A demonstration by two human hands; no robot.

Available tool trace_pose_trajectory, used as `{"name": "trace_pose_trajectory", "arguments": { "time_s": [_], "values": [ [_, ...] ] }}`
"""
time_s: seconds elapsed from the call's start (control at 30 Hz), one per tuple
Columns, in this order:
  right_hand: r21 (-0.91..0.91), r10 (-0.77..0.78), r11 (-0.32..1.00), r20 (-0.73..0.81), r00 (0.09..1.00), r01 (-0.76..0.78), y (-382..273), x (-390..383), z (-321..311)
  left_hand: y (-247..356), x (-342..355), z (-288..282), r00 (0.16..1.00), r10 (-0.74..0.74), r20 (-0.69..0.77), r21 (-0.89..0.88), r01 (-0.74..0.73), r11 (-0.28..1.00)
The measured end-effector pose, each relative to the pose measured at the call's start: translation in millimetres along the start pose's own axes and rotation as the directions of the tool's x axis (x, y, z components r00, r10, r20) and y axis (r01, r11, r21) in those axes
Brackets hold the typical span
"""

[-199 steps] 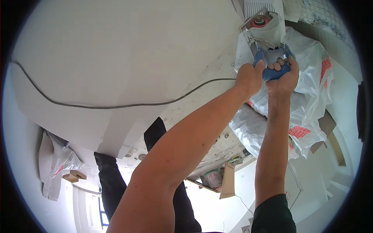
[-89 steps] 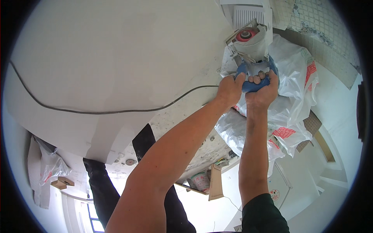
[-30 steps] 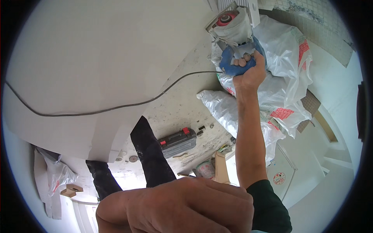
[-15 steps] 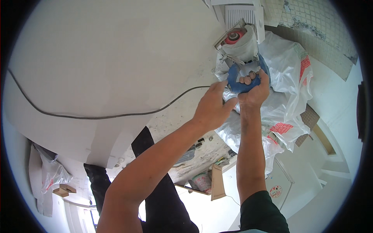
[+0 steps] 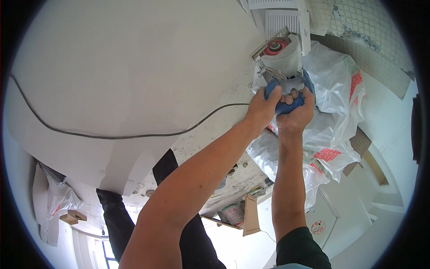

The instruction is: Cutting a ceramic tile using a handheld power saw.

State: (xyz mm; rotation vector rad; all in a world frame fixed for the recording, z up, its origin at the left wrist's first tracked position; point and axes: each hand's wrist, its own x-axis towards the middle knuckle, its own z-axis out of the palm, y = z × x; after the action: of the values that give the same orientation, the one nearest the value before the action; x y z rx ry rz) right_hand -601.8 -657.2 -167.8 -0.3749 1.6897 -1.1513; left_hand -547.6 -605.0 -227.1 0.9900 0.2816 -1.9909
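A dusty, corded circular saw (image 5: 285,60) with a blue body, a pale guard and a red round centre stands near the top right. My right hand (image 5: 297,115) is wrapped round its blue rear handle, fingertips showing over the top. Against the left side of that same handle, my left hand (image 5: 264,106) is closed, its thumb lying along the blue housing. From beside the left hand a black cord (image 5: 134,135) runs left across a large pale board (image 5: 134,67). Part of the handle is hidden by my hands.
Clear plastic-wrapped bundles (image 5: 336,98) with red print lie right of the saw. White slatted pieces (image 5: 282,22) stand beyond it, near a mesh-backed tile (image 5: 363,31). Below the arms are my dark-trousered legs (image 5: 197,237) and an open cardboard box (image 5: 251,215).
My left hand has moved right and closed on the saw's handle; before, it was apart with fingers spread. The saw and right hand sit slightly lower and further right in view.
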Motion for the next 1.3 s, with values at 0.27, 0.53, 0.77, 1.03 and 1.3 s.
{"name": "trace_pose_trajectory", "arguments": {
  "time_s": [0.27, 0.53, 0.77, 1.03, 1.3],
  "values": [
    [0.011, -0.008, 1.0, 0.014, 1.0, 0.008, 1, 5, -8, -12, 14, 7, 0.985, 0.081, -0.155, 0.295, -0.032, 0.955],
    [-0.05, -0.013, 0.999, -0.03, 0.999, 0.012, 1, -2, -1, -17, 13, 7, 0.979, 0.102, -0.176, 0.284, -0.048, 0.958],
    [-0.041, -0.012, 0.999, -0.026, 1.0, 0.011, 1, 1, -2, -13, 12, 9, 0.981, 0.106, -0.164, 0.287, -0.055, 0.956],
    [-0.043, -0.015, 0.999, -0.039, 0.999, 0.013, 3, 2, -4, -15, 13, 5, 0.985, 0.067, -0.159, 0.283, -0.02, 0.959],
    [-0.007, -0.027, 1.0, -0.014, 1.0, 0.027, 3, 3, -8, -14, 11, 8, 0.982, 0.075, -0.176, 0.295, -0.021, 0.955]
  ]
}}
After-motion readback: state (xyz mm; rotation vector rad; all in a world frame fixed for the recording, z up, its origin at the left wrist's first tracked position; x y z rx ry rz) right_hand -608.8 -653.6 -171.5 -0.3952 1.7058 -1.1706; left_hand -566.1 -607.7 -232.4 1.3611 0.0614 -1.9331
